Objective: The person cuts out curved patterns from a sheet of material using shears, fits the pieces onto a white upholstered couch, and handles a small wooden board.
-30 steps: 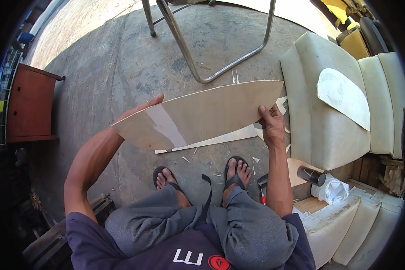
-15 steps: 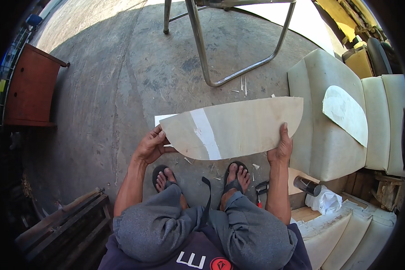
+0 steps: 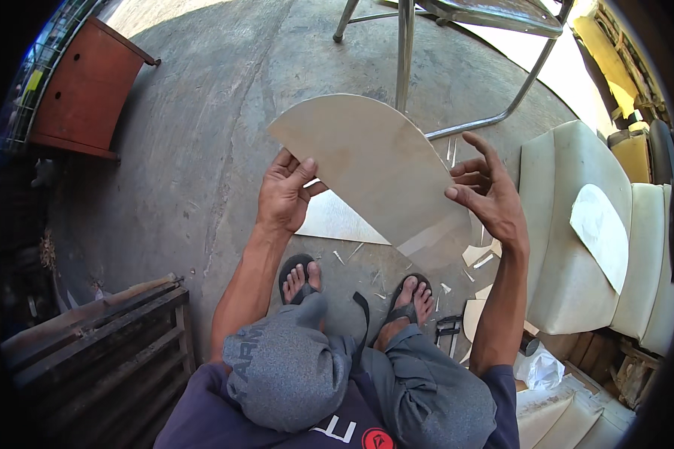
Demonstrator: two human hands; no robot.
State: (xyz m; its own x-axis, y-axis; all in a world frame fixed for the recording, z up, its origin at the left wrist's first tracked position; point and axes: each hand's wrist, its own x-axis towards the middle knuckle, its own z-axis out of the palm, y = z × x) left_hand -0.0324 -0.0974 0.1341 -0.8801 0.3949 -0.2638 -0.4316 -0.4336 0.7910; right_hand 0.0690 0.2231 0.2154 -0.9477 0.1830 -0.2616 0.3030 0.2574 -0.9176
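Observation:
My left hand (image 3: 284,191) pinches a thin beige half-oval board (image 3: 367,150) by its left edge, thumb on top and fingers underneath. The board hangs tilted over the floor, and a paler band crosses its lower right part. At the opposite edge, my right hand (image 3: 490,194) is open with its fingers spread; its thumb tip is at or just beside the board, and I cannot tell if it touches. Below, partly covered by the board, a white flat sheet (image 3: 337,218) lies on the concrete.
A metal-framed chair (image 3: 404,60) stands ahead. At right, a pale cushioned seat (image 3: 562,224) bears a white curved piece (image 3: 600,232). Offcuts (image 3: 478,253), a black clamp (image 3: 449,329) and a white plastic bag (image 3: 539,368) lie near my right arm. A red cabinet (image 3: 86,86) stands left.
The board has swung from lying crosswise to a steep slant, its white strip moving to the lower right. My right hand has loosened from it and risen; my left hand still grips.

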